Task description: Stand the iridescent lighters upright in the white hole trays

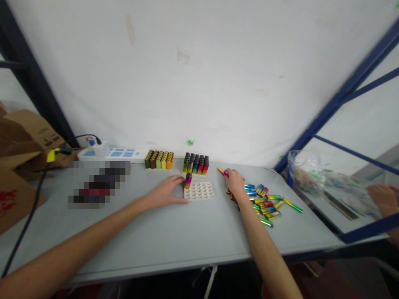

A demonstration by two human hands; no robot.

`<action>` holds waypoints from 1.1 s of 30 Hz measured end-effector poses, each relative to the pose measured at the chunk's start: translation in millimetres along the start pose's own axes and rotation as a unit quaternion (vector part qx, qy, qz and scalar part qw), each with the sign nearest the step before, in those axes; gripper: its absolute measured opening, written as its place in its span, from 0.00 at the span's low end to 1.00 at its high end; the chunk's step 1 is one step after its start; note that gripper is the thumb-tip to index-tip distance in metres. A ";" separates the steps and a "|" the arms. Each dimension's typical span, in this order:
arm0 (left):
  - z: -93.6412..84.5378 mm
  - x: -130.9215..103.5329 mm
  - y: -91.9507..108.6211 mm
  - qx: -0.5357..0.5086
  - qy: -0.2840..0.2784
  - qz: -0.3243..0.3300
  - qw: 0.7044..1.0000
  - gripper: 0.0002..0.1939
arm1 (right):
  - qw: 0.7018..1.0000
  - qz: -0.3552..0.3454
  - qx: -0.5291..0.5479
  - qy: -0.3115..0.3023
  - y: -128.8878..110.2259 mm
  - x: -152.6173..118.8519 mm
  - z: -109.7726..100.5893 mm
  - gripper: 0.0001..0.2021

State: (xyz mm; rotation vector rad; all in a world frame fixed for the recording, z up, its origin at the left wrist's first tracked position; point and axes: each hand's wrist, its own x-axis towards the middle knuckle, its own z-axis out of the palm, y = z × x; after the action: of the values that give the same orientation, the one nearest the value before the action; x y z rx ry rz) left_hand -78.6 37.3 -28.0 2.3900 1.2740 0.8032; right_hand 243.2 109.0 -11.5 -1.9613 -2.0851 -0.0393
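My left hand (170,192) lies at the left edge of a white tray with rows of square pockets (199,191). Its thumb and fingers are spread apart, with the thumb by the tray's near corner. One purple and yellow lighter with a black top (188,181) stands upright in the tray's far left corner, close to my fingertips. My right hand (235,182) is closed on a shiny pink and yellow lighter sleeve (220,170) at the pile's left end. Beneath and beside that hand spreads a pile of shiny coloured sleeves (264,203), partly hidden by my wrist.
Behind the tray stand a block of multicoloured lighters (196,164) and a block of gold-topped ones (159,160). A power strip (121,154) runs along the wall. Cardboard boxes (21,166) sit left. Beyond the blue frame (330,108) are plastic bags (307,170) and another person's hand (383,199).
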 end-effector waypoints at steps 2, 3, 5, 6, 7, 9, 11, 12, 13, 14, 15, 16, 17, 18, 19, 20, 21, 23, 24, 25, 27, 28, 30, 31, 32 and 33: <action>-0.2 0.0 0.0 0.000 -0.001 0.001 1.000 0.39 | 0.999 -0.015 0.031 0.019 -2.5 1.8 0.9 0.14; -0.3 0.1 0.2 0.001 -0.002 0.002 1.000 0.38 | 0.997 -0.028 0.056 0.033 -3.3 2.5 1.6 0.14; -0.6 0.1 0.6 0.003 -0.003 0.005 1.000 0.38 | 0.988 -0.061 0.125 0.070 -4.2 3.0 2.4 0.14; -0.7 0.1 0.9 0.004 -0.002 0.005 1.000 0.39 | 0.979 -0.081 0.166 0.088 -4.8 2.5 2.2 0.14; -0.8 0.2 1.2 0.004 -0.001 0.006 1.000 0.39 | 0.968 -0.100 0.207 0.103 -5.7 1.4 1.2 0.14; -0.7 0.4 1.6 0.003 0.002 0.006 1.000 0.39 | 0.943 -0.138 0.278 0.122 -9.7 -2.6 -2.6 0.14; -0.2 0.6 1.5 0.001 0.005 0.008 1.000 0.38 | 0.920 -0.170 0.329 0.130 -17.3 -8.7 -8.4 0.16; 0.1 0.8 1.3 0.000 0.005 0.008 1.000 0.38 | 0.910 -0.183 0.349 0.130 -22.3 -12.2 -11.6 0.16; 0.4 0.9 0.8 0.000 0.006 0.007 1.000 0.39 | 0.901 -0.193 0.367 0.126 -27.7 -15.7 -14.8 0.17; 0.8 1.0 0.2 0.000 0.005 0.005 1.000 0.39 | 0.893 -0.203 0.383 0.119 -33.4 -19.2 -17.7 0.17; 1.2 1.1 -0.5 0.000 0.004 0.003 1.000 0.39 | 0.887 -0.212 0.395 0.110 -39.1 -22.4 -20.1 0.17; 1.6 1.2 -1.2 0.000 0.003 0.002 1.000 0.40 | 0.881 -0.222 0.405 0.101 -44.6 -25.4 -22.0 0.17; 2.0 1.1 -1.8 -0.001 0.003 0.002 1.000 0.40 | 0.876 -0.234 0.412 0.092 -49.6 -28.1 -23.0 0.17; 2.3 1.1 -2.3 -0.002 0.002 0.003 1.000 0.40 | 0.871 -0.245 0.417 0.082 -54.2 -30.5 -23.3 0.16; 2.4 1.0 -2.6 -0.004 0.002 0.005 1.000 0.39 | 0.866 -0.256 0.424 0.071 -58.4 -32.7 -22.8 0.16; 2.4 0.8 -2.6 -0.005 0.001 0.005 1.000 0.39 | 0.860 -0.264 0.432 0.060 -62.1 -34.7 -21.6 0.15; 2.3 0.7 -2.4 -0.005 0.000 0.005 1.000 0.39 | 0.856 -0.268 0.440 0.051 -65.6 -36.5 -20.0 0.16; 1.6 0.4 -1.3 -0.007 -0.003 0.004 1.000 0.39 | 0.850 -0.261 0.455 0.041 -71.9 -39.6 -16.4 0.18; 1.1 0.3 -0.6 -0.009 -0.003 0.005 1.000 0.39 | 0.850 -0.252 0.461 0.042 -74.8 -40.8 -14.8 0.18; 0.6 0.3 0.1 -0.012 -0.003 0.005 1.000 0.39 | 0.851 -0.242 0.464 0.048 -77.6 -42.0 -13.5 0.19; 0.0 0.3 1.0 -0.018 -0.002 0.008 1.000 0.38 | 0.856 -0.222 0.462 0.064 -82.6 -43.7 -11.9 0.20; 0.0 0.4 1.2 -0.020 -0.001 0.009 1.000 0.38 | 0.859 -0.213 0.461 0.072 -84.8 -44.4 -11.5 0.20; 0.5 0.5 0.9 -0.024 0.003 0.012 1.000 0.38 | 0.861 -0.193 0.464 0.079 -88.7 -45.8 -10.8 0.21; 0.8 0.5 0.7 -0.026 0.006 0.014 1.000 0.37 | 0.860 -0.184 0.470 0.078 -90.6 -46.4 -10.2 0.21; 1.2 0.4 0.5 -0.026 0.008 0.014 1.000 0.37 | 0.858 -0.176 0.478 0.073 -92.6 -47.1 -9.4 0.22; 1.4 0.4 0.5 -0.025 0.010 0.015 1.000 0.37 | 0.855 -0.170 0.485 0.065 -94.7 -47.8 -8.2 0.23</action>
State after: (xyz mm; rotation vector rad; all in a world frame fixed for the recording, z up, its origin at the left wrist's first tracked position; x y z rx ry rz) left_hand -77.3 37.3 -28.7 2.3724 1.2150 0.8604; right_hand 153.6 53.2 1.9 -0.9446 -1.7696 0.6564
